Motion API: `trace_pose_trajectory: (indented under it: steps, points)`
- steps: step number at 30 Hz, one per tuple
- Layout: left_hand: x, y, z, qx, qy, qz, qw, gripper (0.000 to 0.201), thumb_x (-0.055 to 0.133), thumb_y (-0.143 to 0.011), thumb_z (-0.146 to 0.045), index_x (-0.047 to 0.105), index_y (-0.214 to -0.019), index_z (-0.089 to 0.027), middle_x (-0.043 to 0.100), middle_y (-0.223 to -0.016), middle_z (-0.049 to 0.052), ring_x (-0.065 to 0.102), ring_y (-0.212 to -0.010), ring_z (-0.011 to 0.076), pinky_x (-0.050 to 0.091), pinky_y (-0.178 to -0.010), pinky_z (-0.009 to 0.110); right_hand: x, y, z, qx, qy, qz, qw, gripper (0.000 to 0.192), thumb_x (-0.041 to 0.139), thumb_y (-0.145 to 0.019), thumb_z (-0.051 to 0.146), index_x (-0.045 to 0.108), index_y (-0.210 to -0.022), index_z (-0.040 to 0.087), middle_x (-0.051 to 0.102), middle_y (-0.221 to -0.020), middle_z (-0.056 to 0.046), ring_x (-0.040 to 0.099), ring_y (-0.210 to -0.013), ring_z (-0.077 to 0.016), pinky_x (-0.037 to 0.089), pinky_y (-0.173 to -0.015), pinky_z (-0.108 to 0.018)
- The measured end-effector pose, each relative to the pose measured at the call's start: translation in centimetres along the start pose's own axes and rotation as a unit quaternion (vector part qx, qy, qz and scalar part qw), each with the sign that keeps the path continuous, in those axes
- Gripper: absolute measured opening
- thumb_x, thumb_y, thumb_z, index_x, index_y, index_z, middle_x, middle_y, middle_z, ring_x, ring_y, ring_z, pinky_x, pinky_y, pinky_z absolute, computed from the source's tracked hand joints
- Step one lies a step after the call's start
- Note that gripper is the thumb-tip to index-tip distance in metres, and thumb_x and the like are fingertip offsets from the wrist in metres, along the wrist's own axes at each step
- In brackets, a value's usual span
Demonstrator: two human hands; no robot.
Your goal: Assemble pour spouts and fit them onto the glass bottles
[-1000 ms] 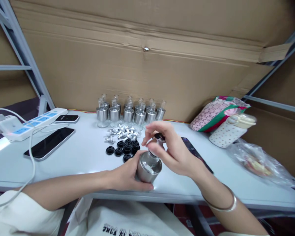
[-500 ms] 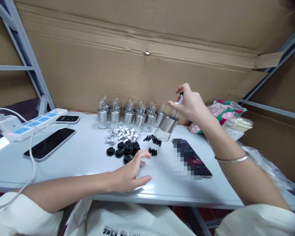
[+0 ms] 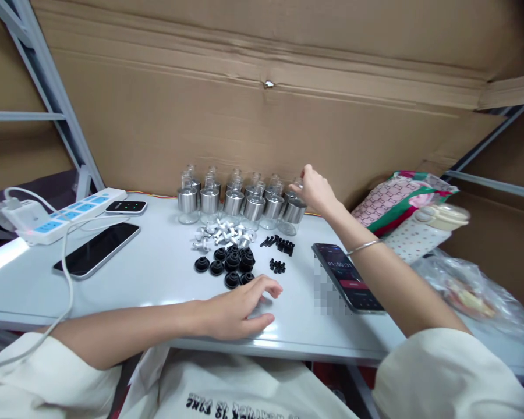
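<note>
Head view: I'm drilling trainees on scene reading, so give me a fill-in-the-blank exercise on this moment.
1. The right hand touches the bottle at the ____ end of the row.
2. The left hand lies on the ____, near the black rubber caps.
3. The power strip has ____ sockets.
Missing: right; table; blue

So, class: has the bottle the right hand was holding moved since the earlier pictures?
Yes. The bottle has gone from the table's near edge back to the right end of the bottle row, right hand on it.
</note>
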State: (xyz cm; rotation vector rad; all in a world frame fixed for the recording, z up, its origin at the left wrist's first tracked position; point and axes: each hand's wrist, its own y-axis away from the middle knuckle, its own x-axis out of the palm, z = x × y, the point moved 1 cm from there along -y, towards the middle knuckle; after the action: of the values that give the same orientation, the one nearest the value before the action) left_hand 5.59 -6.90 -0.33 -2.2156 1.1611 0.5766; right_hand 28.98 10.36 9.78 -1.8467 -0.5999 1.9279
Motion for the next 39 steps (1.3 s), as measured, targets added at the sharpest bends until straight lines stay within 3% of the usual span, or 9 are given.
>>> trace_pose_trajectory:
  steps: [3, 5, 8, 11, 14, 18, 21, 31, 39]
  points:
    - [0.0, -0.1, -0.1, 0.033, -0.062, 0.043, 0.997, 0.026, 0.04, -0.089, -0.018, 0.046, -0.113, -0.011, 0.053, -0.113, 0.015, 0.054, -0.102, 0.0217, 0.046, -0.093, 0.036, -1.4, 1.9, 0.9, -0.022, 0.034, -0.075, 0.996, 0.048, 0.064, -0.08, 0.035, 0.05, -0.119, 0.011, 0.052, -0.12, -0.023, 0.048, -0.108, -0.0389, 0.042, -0.08, -0.05]
    - [0.2, -0.3, -0.2, 0.056, -0.114, 0.073, 0.989, 0.022, 0.041, -0.088, -0.016, 0.052, -0.107, -0.012, 0.056, -0.109, 0.013, 0.054, -0.1, 0.0214, 0.045, -0.092, 0.035, -2.4, 4.1, 2.1, -0.056, -0.005, -0.106, 0.993, 0.043, 0.061, -0.083, 0.031, 0.051, -0.12, 0.012, 0.052, -0.119, -0.021, 0.047, -0.108, -0.0369, 0.042, -0.082, -0.049]
    - [0.5, -0.4, -0.1, 0.065, -0.168, 0.077, 0.981, 0.017, 0.042, -0.088, -0.014, 0.056, -0.098, -0.014, 0.059, -0.104, 0.009, 0.054, -0.096, 0.0197, 0.044, -0.09, 0.033, -3.1, 7.8, 4.5, -0.206, -0.102, -0.015, 0.973, 0.013, 0.052, -0.088, 0.018, 0.06, -0.097, 0.015, 0.06, -0.1, -0.014, 0.052, -0.095, -0.0275, 0.042, -0.083, -0.041]
    - [0.8, -0.4, 0.1, 0.065, -0.177, 0.072, 0.979, 0.016, 0.045, -0.087, -0.013, 0.057, -0.096, -0.014, 0.06, -0.103, 0.008, 0.054, -0.093, 0.0181, 0.044, -0.088, 0.031, -2.5, 10.4, 6.2, -0.3, -0.227, 0.114, 0.919, 0.007, 0.054, -0.088, 0.019, 0.06, -0.086, 0.017, 0.062, -0.09, -0.008, 0.054, -0.09, -0.0223, 0.043, -0.082, -0.035]
    - [0.8, -0.4, 0.4, 0.069, -0.168, 0.073, 0.981, 0.015, 0.046, -0.086, -0.012, 0.058, -0.096, -0.014, 0.06, -0.102, 0.007, 0.053, -0.092, 0.0172, 0.043, -0.088, 0.03, -1.2, 11.2, 6.2, -0.276, -0.322, 0.201, 0.883, 0.008, 0.053, -0.088, 0.016, 0.06, -0.088, 0.017, 0.065, -0.086, -0.005, 0.059, -0.08, -0.0171, 0.046, -0.075, -0.029]
    - [0.6, -0.4, 0.5, 0.082, -0.153, 0.069, 0.982, 0.017, 0.045, -0.086, -0.012, 0.057, -0.098, -0.014, 0.058, -0.104, 0.008, 0.053, -0.095, 0.0172, 0.042, -0.089, 0.031, 0.3, 10.7, 4.4, -0.219, -0.302, 0.174, 0.911, 0.017, 0.047, -0.089, 0.01, 0.062, -0.095, 0.014, 0.066, -0.09, -0.009, 0.059, -0.082, -0.019, 0.046, -0.076, -0.032]
    - [0.5, -0.4, 0.4, 0.08, -0.151, 0.07, 0.983, 0.017, 0.045, -0.087, -0.012, 0.057, -0.099, -0.014, 0.057, -0.104, 0.008, 0.052, -0.095, 0.0174, 0.042, -0.088, 0.031, 1.2, 10.7, 3.6, -0.229, -0.268, 0.157, 0.923, 0.014, 0.051, -0.089, 0.014, 0.064, -0.095, 0.015, 0.065, -0.098, -0.011, 0.056, -0.093, -0.0234, 0.044, -0.085, -0.038]
    - [0.5, -0.4, 0.2, 0.081, -0.162, 0.073, 0.981, 0.017, 0.045, -0.087, -0.012, 0.055, -0.1, -0.015, 0.057, -0.105, 0.007, 0.051, -0.093, 0.0169, 0.043, -0.086, 0.032, 3.0, 12.3, 6.6, -0.278, -0.298, 0.223, 0.886, 0.035, 0.03, -0.1, 0.027, 0.061, -0.11, 0.015, 0.057, -0.127, -0.012, 0.045, -0.118, -0.0246, 0.035, -0.101, -0.044]
    - [0.5, -0.3, 0.4, 0.097, -0.166, 0.061, 0.979, 0.015, 0.045, -0.087, -0.011, 0.055, -0.098, -0.016, 0.057, -0.103, 0.006, 0.053, -0.093, 0.0168, 0.045, -0.085, 0.032, 2.6, 12.1, 6.1, -0.232, -0.386, 0.229, 0.863, 0.036, 0.035, -0.099, 0.028, 0.066, -0.104, 0.012, 0.058, -0.117, -0.013, 0.05, -0.112, -0.0226, 0.037, -0.102, -0.041]
